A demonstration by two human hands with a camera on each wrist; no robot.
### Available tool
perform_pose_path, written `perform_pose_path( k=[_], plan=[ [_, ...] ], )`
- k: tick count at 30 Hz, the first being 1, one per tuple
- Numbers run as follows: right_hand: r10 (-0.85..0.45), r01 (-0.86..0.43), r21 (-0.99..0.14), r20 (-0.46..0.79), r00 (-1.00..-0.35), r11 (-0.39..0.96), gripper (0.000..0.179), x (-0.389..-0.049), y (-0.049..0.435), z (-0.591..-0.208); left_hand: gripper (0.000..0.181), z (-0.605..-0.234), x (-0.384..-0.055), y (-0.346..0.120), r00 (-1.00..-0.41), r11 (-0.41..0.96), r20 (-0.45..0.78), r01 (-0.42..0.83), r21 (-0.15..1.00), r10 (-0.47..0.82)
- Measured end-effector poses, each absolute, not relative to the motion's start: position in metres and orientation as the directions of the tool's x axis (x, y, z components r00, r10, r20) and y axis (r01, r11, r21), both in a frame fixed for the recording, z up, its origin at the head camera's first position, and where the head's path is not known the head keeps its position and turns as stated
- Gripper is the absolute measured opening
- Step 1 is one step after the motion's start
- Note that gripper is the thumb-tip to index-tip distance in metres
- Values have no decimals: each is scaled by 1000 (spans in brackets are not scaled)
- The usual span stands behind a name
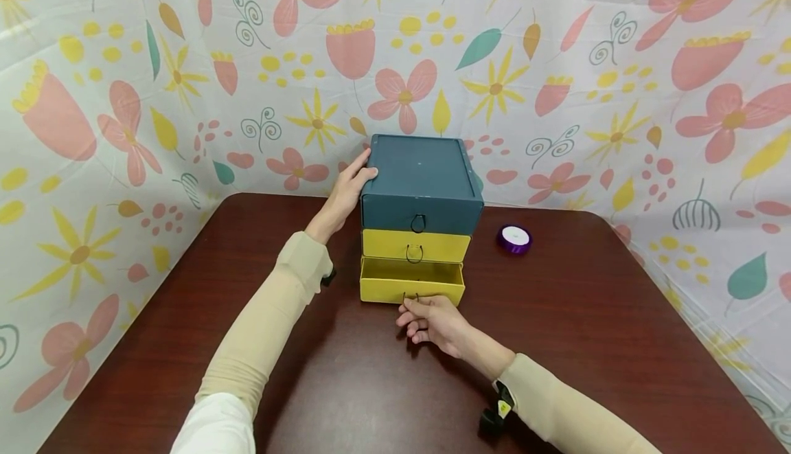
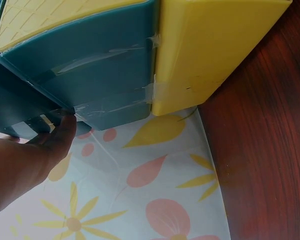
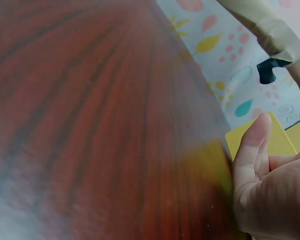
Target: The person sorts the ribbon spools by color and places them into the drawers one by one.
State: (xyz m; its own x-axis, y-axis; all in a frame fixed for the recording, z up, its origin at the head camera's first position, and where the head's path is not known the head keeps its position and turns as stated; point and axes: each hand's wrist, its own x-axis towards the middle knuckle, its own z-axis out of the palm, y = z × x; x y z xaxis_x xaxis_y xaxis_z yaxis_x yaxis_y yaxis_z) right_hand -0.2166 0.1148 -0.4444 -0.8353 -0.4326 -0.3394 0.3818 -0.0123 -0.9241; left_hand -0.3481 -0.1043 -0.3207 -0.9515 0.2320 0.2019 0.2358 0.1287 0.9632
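Observation:
A small chest of drawers [image 1: 420, 165] has a dark teal top section and two yellow drawers below. The bottom yellow drawer [image 1: 386, 290] is pulled partly out, and its inside shows bare in front. At its front my right hand [image 1: 435, 323] pinches the thin black loop handle [image 1: 404, 297] between thumb and finger. My left hand [image 1: 347, 189] rests against the upper left edge of the chest, thumb on top. The left wrist view shows that hand [image 2: 35, 155] against the teal casing [image 2: 100, 65]. In the right wrist view, the fingers hide the handle.
A purple ribbon roll [image 1: 515, 239] lies on the dark brown table [image 1: 346, 385], right of the chest. Behind the table hangs a floral cloth [image 1: 556, 97]. The middle yellow drawer [image 1: 383, 244] and the teal one above [image 1: 386, 212] are closed, each with a black loop.

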Motion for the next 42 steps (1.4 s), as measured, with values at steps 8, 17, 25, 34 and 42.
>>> perform_pose_path(
  k=[8, 17, 25, 34, 42],
  plan=[
    [-452, 387, -922, -344, -823, -3, 31, -205, 116, -445, 63, -321, -348, -104, -952, 124, 205, 237, 963, 229],
    [-469, 396, -918, -358, -807, 19, 31, -192, 119, -443, 62, -320, -346, -104, -953, 130, 203, 236, 963, 227],
    [-486, 398, -917, -363, -795, 35, 31, -182, 119, -441, 62, -320, -346, -104, -951, 119, 206, 238, 964, 231],
    [-503, 397, -916, -370, -781, 59, 33, -174, 123, -444, 63, -320, -347, -104, -950, 108, 210, 240, 965, 230],
    [-552, 401, -910, -391, -737, 108, 39, -167, 128, -438, 63, -320, -348, -105, -948, 109, 209, 241, 964, 242]
  ],
)
